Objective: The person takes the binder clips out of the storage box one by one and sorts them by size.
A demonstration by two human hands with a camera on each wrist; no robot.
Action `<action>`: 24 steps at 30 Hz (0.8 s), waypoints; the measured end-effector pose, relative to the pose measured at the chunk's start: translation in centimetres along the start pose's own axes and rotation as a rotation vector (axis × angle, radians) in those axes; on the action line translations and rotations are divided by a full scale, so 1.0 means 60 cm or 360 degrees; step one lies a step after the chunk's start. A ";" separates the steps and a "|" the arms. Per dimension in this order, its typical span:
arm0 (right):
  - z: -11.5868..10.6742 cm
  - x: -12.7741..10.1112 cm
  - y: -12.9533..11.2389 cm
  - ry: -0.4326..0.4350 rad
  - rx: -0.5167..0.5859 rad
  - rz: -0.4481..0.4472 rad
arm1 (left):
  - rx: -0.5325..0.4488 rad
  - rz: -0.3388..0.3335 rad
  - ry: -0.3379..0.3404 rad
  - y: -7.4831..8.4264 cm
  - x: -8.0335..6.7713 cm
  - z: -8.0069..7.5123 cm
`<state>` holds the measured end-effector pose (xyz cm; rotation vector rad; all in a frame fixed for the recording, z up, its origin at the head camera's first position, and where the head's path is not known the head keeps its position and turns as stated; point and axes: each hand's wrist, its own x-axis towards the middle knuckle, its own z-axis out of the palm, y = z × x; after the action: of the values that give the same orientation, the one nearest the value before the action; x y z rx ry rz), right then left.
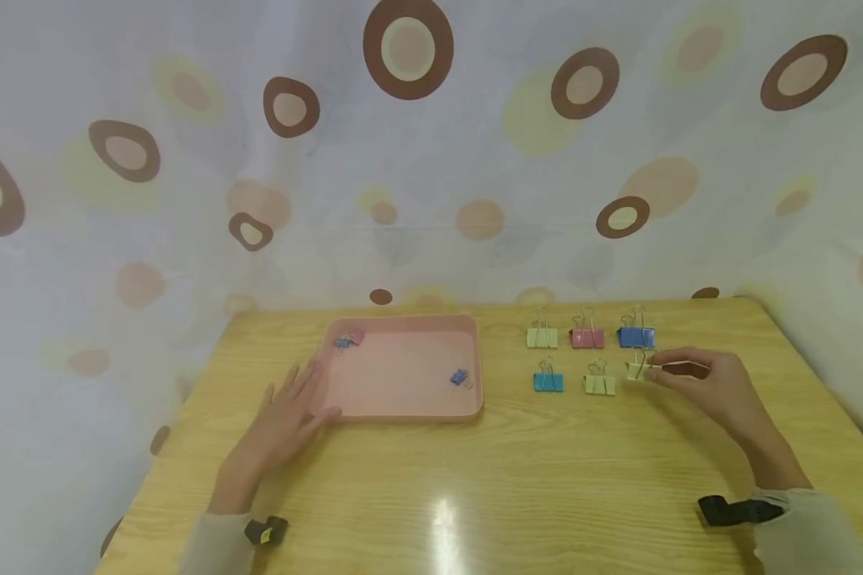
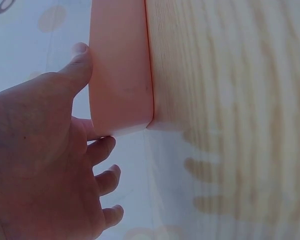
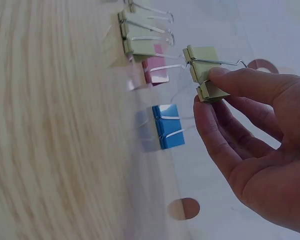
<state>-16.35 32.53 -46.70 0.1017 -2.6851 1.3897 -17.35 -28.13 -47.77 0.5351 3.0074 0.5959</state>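
— Wood grain is running pale and glossy across the table, a glare spot sitting near the front edge. What are the hands doing on it?

— The left hand is lying flat, fingers spread, touching the pink tray. The right hand is pinching a yellow-green binder clip between thumb and fingers, just off the table.

— And farther back?

— Five other clips are standing in rows; behind, a curtain with brown rings is hanging.
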 end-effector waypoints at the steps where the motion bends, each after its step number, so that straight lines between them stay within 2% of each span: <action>1: -0.002 -0.001 0.005 -0.0013 -0.0004 0.0004 | 0.0006 -0.0006 -0.0011 0.001 0.000 0.000; 5: -0.005 -0.004 0.022 -0.0039 -0.0041 0.0031 | 0.0038 -0.0027 -0.0046 0.002 -0.001 0.000; 19: -0.004 0.004 0.051 -0.0156 -0.0131 0.0152 | 0.0032 -0.0031 -0.0044 0.002 0.002 -0.001; 24: -0.003 0.009 0.055 -0.0175 -0.0266 0.0206 | 0.0041 -0.0035 -0.0047 -0.002 0.002 -0.001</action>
<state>-17.27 34.61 -49.18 -0.0115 -2.9338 1.2187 -17.50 -28.20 -47.74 0.5065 2.9930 0.5435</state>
